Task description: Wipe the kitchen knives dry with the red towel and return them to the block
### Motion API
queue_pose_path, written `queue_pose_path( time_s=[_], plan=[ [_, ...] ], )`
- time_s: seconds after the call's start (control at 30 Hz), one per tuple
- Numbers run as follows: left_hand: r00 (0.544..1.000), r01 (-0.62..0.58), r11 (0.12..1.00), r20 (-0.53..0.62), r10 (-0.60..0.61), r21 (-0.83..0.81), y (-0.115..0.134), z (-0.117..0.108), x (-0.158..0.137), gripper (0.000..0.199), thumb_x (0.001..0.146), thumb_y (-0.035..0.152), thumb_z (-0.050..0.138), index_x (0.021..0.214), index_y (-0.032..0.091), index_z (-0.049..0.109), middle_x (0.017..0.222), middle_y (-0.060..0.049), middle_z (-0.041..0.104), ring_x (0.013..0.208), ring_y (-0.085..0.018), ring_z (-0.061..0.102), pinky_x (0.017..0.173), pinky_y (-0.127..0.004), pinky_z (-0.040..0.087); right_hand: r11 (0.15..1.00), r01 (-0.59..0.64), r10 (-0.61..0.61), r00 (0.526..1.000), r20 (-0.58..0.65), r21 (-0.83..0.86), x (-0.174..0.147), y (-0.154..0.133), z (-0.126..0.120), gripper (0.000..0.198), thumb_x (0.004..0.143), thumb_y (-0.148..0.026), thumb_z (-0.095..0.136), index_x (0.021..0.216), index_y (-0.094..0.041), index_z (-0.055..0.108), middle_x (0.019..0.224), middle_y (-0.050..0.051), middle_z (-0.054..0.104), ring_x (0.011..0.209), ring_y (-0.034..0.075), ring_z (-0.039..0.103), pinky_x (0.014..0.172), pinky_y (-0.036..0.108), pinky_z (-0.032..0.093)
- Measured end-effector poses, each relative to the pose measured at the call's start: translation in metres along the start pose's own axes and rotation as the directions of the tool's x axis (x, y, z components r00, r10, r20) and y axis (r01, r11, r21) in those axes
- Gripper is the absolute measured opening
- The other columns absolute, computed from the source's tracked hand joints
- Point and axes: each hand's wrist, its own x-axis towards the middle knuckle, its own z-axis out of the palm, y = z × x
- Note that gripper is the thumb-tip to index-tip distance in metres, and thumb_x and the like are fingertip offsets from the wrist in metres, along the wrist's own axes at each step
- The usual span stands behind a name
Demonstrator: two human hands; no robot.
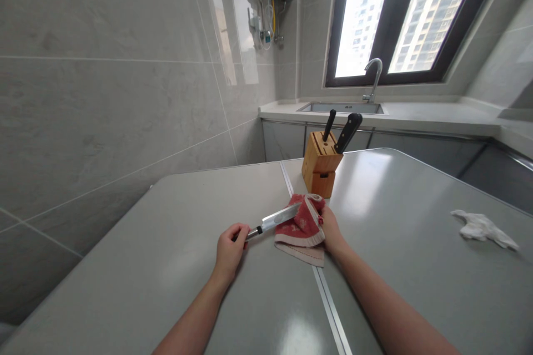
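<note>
My left hand (231, 248) is closed around the dark handle of a kitchen knife (277, 218), whose blade points to the right. A red cloth with a pale border (300, 227) covers the far end of that blade. My right hand (332, 228) grips the cloth from its right side; those fingers are partly hidden behind the fabric. Just beyond the cloth stands a wooden knife block (320, 161), with two black-handled knives (348, 133) slotted into its top.
The pale table (200, 199) has a metal seam running through its middle. A crumpled white cloth (483, 229) lies on the right side. Behind are a counter with a sink (341, 107) and a faucet (375, 80); a tiled wall (125, 100) rises at left.
</note>
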Motion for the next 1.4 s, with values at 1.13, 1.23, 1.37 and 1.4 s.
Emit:
queue_pose_path(
  time_s=[1.13,1.23,1.37,1.4],
  plan=[
    [0.996,-0.083,0.99,0.049,0.078,0.11,0.009,0.0,-0.001,0.037,0.079,0.047,0.052,0.061,0.015,0.057,0.053,0.005,0.041,0.055,-0.012,0.039,0.052,-0.02,0.029,0.999,-0.033,0.032,0.999,-0.02,-0.041,0.002,-0.009,-0.004,0.034,0.069,-0.041,0.061,0.09,-0.015,0.067,0.08,0.009,0.071,0.072,0.024,0.063,0.069,0.035,0.047],
    [0.996,-0.085,0.991,0.049,0.08,0.102,0.008,0.0,0.0,0.037,0.079,0.047,0.053,0.061,0.015,0.057,0.053,0.005,0.041,0.055,-0.012,0.038,0.052,-0.02,0.028,0.998,-0.039,0.037,0.998,-0.044,-0.055,0.001,-0.015,-0.005,0.034,0.069,-0.042,0.06,0.088,-0.015,0.067,0.077,0.009,0.07,0.07,0.024,0.062,0.068,0.035,0.047],
    [0.996,-0.082,0.992,0.046,0.078,0.1,0.009,0.0,-0.001,0.039,0.079,0.049,0.052,0.06,0.015,0.055,0.053,0.005,0.039,0.054,-0.012,0.037,0.052,-0.021,0.028,0.996,-0.04,0.036,0.998,-0.052,-0.078,0.001,-0.017,-0.005,0.034,0.068,-0.043,0.06,0.086,-0.015,0.067,0.075,0.009,0.07,0.068,0.023,0.062,0.067,0.035,0.047],
    [0.996,-0.078,0.992,0.046,0.074,0.1,0.01,0.0,-0.001,0.039,0.079,0.05,0.051,0.06,0.015,0.055,0.053,0.005,0.039,0.054,-0.012,0.037,0.052,-0.021,0.028,0.996,-0.041,0.036,0.998,-0.054,-0.083,0.001,-0.018,-0.005,0.034,0.068,-0.043,0.06,0.086,-0.015,0.067,0.074,0.009,0.07,0.068,0.023,0.062,0.067,0.035,0.047]
  ],
)
